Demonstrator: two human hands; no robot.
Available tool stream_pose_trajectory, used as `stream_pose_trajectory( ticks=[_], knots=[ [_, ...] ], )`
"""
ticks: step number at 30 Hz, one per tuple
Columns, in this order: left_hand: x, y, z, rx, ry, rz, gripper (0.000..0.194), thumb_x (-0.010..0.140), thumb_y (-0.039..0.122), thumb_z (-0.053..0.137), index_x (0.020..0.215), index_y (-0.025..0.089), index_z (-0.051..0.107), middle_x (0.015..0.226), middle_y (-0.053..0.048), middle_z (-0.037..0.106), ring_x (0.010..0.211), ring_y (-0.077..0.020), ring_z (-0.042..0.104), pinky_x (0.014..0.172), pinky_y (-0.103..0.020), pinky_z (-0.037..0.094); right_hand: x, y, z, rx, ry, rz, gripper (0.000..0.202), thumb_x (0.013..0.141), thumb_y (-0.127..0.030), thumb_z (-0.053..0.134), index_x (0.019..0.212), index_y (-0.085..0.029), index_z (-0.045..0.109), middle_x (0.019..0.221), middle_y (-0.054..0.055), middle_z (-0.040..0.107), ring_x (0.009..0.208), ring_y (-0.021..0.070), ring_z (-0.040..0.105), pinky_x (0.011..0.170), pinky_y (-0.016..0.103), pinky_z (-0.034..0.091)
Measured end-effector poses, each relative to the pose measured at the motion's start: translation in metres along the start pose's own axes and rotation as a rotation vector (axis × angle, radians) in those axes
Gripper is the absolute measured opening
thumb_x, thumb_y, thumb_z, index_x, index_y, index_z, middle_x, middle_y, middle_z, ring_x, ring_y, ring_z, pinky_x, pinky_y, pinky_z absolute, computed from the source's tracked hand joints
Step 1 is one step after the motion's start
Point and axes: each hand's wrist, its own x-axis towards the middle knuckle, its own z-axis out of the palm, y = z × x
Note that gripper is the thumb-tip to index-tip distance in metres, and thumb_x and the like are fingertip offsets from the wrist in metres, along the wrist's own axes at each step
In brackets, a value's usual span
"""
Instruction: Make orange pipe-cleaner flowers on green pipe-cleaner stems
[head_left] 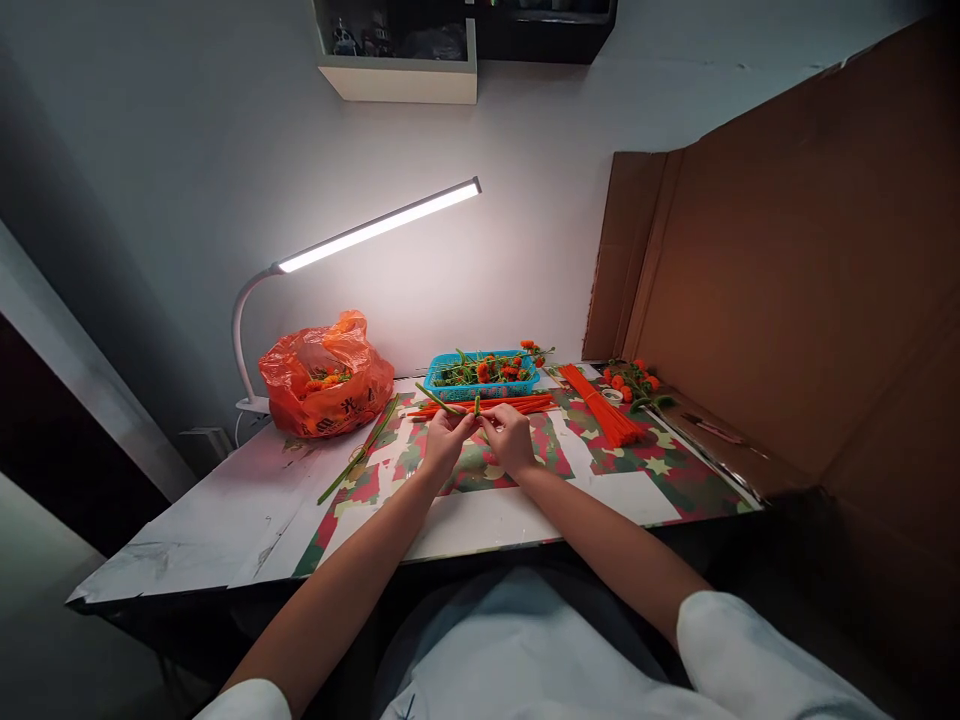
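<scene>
My left hand (448,437) is closed in a pinch on a thin green pipe cleaner (435,398), whose free length points up and to the left. My right hand (510,437) meets it at the fingertips, pinching a short upright green piece (477,405); whether both pieces are one pipe cleaner is too small to tell. Just behind the hands lies a bunch of orange pipe cleaners (532,403). Beyond it stands a blue basket (484,390) with orange flowers and green stems in it.
An orange plastic bag (328,400) and loose green pipe cleaners (358,450) lie left. On the right are a tied orange bundle (600,405), orange flowers (630,382) and a tape roll (613,396). A lit lamp (379,228) hangs above; cardboard (787,260) walls the right.
</scene>
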Motion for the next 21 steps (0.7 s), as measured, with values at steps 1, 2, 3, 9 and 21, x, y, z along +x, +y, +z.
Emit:
stream_pose_trajectory(
  ticks=[1, 2, 3, 9, 21],
  knots=[
    [0.000, -0.001, 0.000, 0.004, 0.004, 0.003, 0.043, 0.055, 0.037, 0.083, 0.080, 0.017, 0.054, 0.071, -0.001, 0.069, 0.071, -0.0177, 0.069, 0.078, -0.037, 0.054, 0.000, 0.001, 0.000, -0.007, -0.014, -0.007, 0.012, 0.080, -0.020, 0.056, 0.071, -0.019, 0.063, 0.075, 0.006, 0.062, 0.075, 0.0195, 0.057, 0.072, 0.031, 0.044],
    [0.000, -0.001, 0.000, 0.010, 0.009, 0.007, 0.043, 0.056, 0.037, 0.082, 0.080, 0.017, 0.054, 0.071, -0.001, 0.069, 0.071, -0.0178, 0.069, 0.077, -0.037, 0.054, 0.001, 0.001, -0.001, -0.013, -0.027, -0.011, 0.012, 0.080, -0.019, 0.056, 0.070, -0.019, 0.062, 0.074, 0.006, 0.062, 0.076, 0.0200, 0.056, 0.073, 0.032, 0.044],
    [0.001, -0.002, -0.001, 0.017, 0.015, 0.012, 0.042, 0.056, 0.038, 0.082, 0.080, 0.016, 0.054, 0.070, -0.002, 0.069, 0.071, -0.0179, 0.069, 0.077, -0.037, 0.054, 0.001, 0.001, -0.001, -0.016, -0.040, -0.010, 0.012, 0.080, -0.018, 0.056, 0.068, -0.020, 0.061, 0.074, 0.006, 0.061, 0.077, 0.0204, 0.055, 0.074, 0.032, 0.043],
    [0.002, -0.011, 0.001, 0.068, 0.080, 0.080, 0.038, 0.058, 0.036, 0.081, 0.079, 0.017, 0.055, 0.071, -0.002, 0.069, 0.069, -0.0179, 0.068, 0.072, -0.033, 0.053, 0.000, 0.002, 0.007, 0.019, -0.008, 0.130, 0.016, 0.079, -0.018, 0.054, 0.064, -0.020, 0.054, 0.073, 0.004, 0.058, 0.077, 0.0198, 0.054, 0.076, 0.032, 0.042],
    [-0.004, -0.009, 0.008, 0.106, 0.087, 0.194, 0.028, 0.063, 0.032, 0.078, 0.077, 0.017, 0.058, 0.074, -0.003, 0.071, 0.074, -0.0193, 0.069, 0.070, -0.030, 0.052, 0.007, 0.018, 0.009, 0.470, -0.312, 0.712, 0.032, 0.092, -0.033, 0.054, 0.118, -0.016, 0.055, 0.118, 0.009, 0.058, 0.099, 0.0198, 0.060, 0.084, 0.040, 0.052]
  ],
)
